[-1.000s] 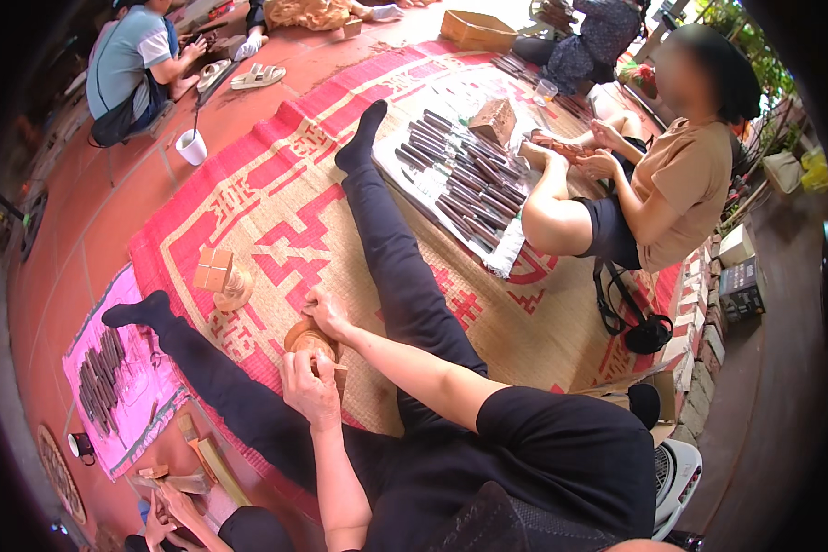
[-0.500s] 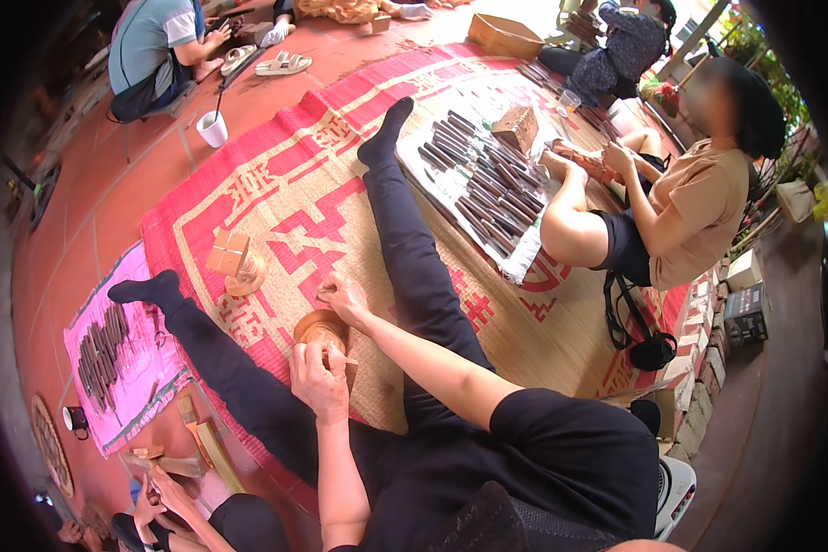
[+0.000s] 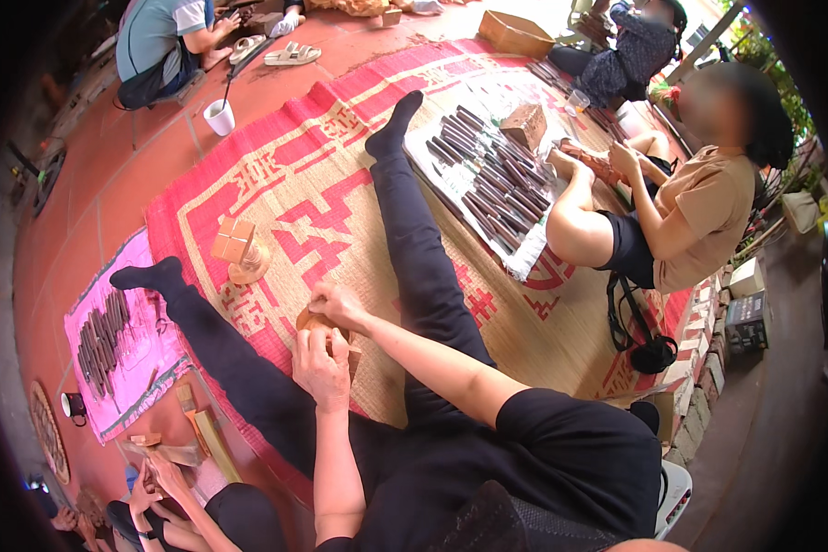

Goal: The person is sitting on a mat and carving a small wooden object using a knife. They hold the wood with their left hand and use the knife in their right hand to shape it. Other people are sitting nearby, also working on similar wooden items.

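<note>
Between my outstretched legs, my left hand is closed on the near side of a carved wooden piece with a round, orange-brown end. A square-edged part of it shows beside my left fingers. My right hand lies over the piece's far end with curled fingers; anything pinched in them is too small or hidden to tell. Much of the piece is covered by both hands. Farther left on the mat stands a similar carving, a squared wooden block above a rounded wooden base.
A red and straw patterned mat lies under me. Several dark-handled tools rest on a pink cloth at left and on a white cloth at right. A co-worker sits at right; another person's hands work at lower left. A white cup stands beyond.
My right hand has come down and left onto the wooden piece, covering more of its round end. My left hand keeps hold of it. The view has shifted slightly.
</note>
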A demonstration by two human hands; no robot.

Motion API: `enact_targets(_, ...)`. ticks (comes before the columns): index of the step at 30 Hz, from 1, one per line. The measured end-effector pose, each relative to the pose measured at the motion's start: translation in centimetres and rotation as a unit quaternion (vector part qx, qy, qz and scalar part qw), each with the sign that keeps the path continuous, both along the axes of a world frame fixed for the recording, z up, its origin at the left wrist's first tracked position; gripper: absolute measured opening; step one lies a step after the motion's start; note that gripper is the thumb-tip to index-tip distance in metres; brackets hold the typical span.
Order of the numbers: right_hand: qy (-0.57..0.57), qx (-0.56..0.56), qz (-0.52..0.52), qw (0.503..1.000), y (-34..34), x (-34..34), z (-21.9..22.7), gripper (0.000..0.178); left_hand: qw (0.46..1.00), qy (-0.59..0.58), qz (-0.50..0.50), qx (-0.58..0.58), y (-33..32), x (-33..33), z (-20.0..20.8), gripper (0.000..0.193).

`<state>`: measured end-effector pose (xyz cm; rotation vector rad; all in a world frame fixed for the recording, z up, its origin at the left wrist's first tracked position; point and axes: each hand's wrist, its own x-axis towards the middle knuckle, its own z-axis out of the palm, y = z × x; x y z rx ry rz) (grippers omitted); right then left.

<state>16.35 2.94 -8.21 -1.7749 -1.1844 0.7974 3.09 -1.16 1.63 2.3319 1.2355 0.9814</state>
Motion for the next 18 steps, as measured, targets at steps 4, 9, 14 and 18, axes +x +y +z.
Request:
enact_targets(4, -0.038, 0.030, -0.066, 0.997, 1.0, 0.7, -1.7, 0.024, 1.000, 0.004, -0.017, 0.009, 0.0, 0.6, 0.2, 0.021)
enact_targets(9, -0.010, -0.020, -0.077, 0.997, 1.6, 1.4, -1.3, 0.021, 1.000, -0.012, -0.011, 0.012, -0.1, 0.3, 0.0, 0.021)
enact_targets(14, 0.016, -0.010, 0.028, 0.999, 0.0, 0.1, 0.1, 0.025, 1.000, 0.005, -0.005, 0.007, -0.1, 0.2, -0.1, 0.021)
enact_targets(18, -0.035, -0.030, -0.036, 0.998, 0.9, 1.8, -1.9, 0.023, 0.999, -0.004, -0.034, 0.000, -0.3, 0.9, 0.7, 0.021)
